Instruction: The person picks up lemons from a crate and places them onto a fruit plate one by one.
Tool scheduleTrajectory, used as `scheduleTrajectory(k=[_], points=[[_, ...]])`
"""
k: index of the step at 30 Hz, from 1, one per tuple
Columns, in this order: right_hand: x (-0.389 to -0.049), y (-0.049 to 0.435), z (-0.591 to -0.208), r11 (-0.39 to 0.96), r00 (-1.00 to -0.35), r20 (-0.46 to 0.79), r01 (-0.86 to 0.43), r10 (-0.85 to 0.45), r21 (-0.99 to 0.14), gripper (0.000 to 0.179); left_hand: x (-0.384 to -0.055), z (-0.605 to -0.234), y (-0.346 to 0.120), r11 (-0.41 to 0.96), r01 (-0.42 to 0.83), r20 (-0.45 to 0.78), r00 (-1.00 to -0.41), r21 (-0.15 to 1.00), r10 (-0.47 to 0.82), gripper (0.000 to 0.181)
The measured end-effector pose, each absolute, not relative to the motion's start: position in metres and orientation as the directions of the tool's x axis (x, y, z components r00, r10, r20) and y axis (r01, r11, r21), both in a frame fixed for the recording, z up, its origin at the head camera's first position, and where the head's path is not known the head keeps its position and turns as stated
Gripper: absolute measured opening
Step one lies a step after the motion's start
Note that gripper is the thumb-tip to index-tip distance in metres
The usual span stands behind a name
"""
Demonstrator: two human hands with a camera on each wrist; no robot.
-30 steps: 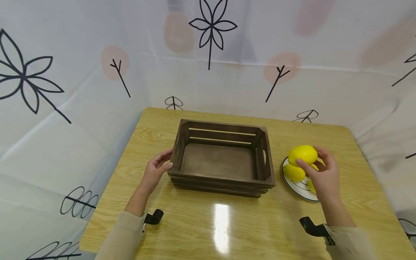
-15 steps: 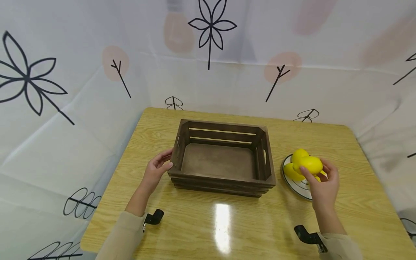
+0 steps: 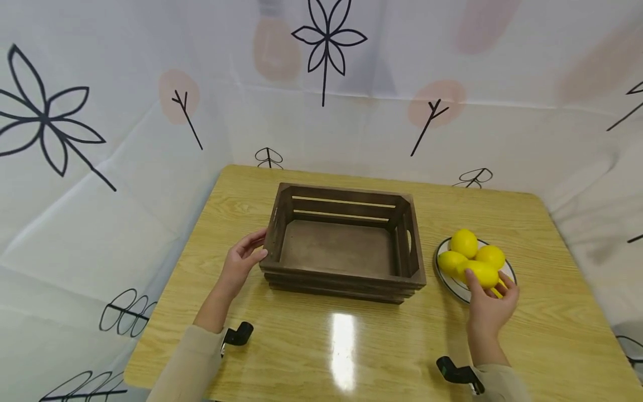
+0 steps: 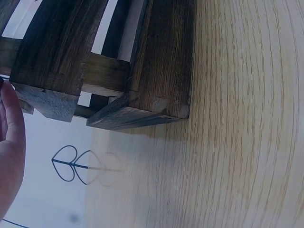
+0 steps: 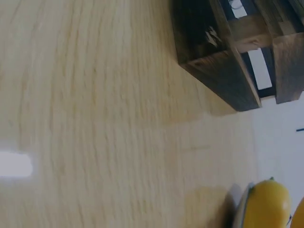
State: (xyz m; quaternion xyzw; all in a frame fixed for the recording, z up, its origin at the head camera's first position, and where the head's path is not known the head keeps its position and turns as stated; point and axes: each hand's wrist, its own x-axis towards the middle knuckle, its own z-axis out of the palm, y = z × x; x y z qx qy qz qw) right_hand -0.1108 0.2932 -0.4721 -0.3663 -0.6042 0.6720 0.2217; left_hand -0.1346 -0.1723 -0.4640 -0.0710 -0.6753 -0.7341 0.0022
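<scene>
My right hand (image 3: 492,310) pinches a lemon (image 3: 479,274) between thumb and fingers, low over the near side of a white plate (image 3: 454,287) with a dark rim. Several other lemons (image 3: 464,244) lie on that plate, one partly hidden behind my fingers. To the left stands a dark brown slatted wooden crate (image 3: 336,248) with nothing inside. My left hand (image 3: 241,262) holds the crate's left end, thumb at the front corner. The left wrist view has the crate's slats (image 4: 57,47) close up, with part of that hand at the edge. The right wrist view catches a lemon (image 5: 267,204), but no hand.
Crate and plate share a light wood-grain table (image 3: 301,346). A pale cloth with printed leaves and flowers (image 3: 377,128) hangs behind and beside it. The plate stands a short way right of the crate.
My right hand has lowered the lemon toward the near side of the plate, uncovering the lemons behind it. The left hand and the crate have stayed in place.
</scene>
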Motion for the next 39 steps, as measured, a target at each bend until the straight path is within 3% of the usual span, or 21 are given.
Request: scheduleTrajectory(k=[5,15,21,30,39], points=[[-0.109,0.288,-0.482,-0.209,-0.573,-0.25,0.138,0.781,-0.968,0.07,-0.135,-0.464,-0.172,-0.085,0.101,0.109,-0.99,0.991,0.093,0.048],[-0.109,0.287,-0.491,-0.2,-0.5,-0.321,0.28,0.804,-0.939,0.073,-0.133,-0.463,-0.171,-0.08,0.1,0.108,-0.99,0.992,0.096,0.047],[-0.111,0.29,-0.495,-0.231,-0.501,-0.361,0.304,0.787,-0.924,0.08,-0.133,-0.462,-0.169,-0.085,0.099,0.107,-0.99,0.991,0.089,0.047],[-0.109,0.293,-0.496,-0.144,-0.501,-0.352,0.406,0.791,-0.902,0.084,-0.133,-0.462,-0.168,-0.089,0.099,0.107,-0.99,0.991,0.093,0.047],[-0.105,0.303,-0.487,-0.132,-0.509,-0.316,0.366,0.801,-0.921,0.078,-0.133,-0.464,-0.168,-0.081,0.096,0.103,-0.991,0.992,0.084,0.045]])
